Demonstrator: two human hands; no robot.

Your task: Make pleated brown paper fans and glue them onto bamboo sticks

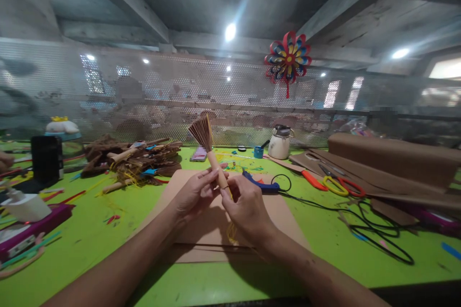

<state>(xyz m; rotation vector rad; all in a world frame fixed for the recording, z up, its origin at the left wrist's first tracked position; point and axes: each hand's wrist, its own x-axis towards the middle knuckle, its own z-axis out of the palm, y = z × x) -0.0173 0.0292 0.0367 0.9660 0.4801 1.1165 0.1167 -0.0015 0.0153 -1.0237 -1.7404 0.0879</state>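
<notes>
A small brown pleated paper fan (200, 130) with a rolled tan paper handle tilts upward to the left in front of me. My left hand (196, 191) is closed around the middle of the handle. At its lower end, my right hand (248, 201) pinches the handle's tip, where yellow string shows. A yellow tassel (232, 233) dangles below the right fingers. Both hands are above a stack of brown paper sheets (180, 177). Just behind the right hand lies a blue glue gun (264, 185) with a black cord.
A brown scrap pile (162, 153) lies back left. Behind the sheets stand a white jug (280, 144) and a blue jar (258, 152). Scissors (336, 186), an orange-handled cutter (314, 181) and brown paper (392, 163) lie right. A purple power strip (39, 230) is at left.
</notes>
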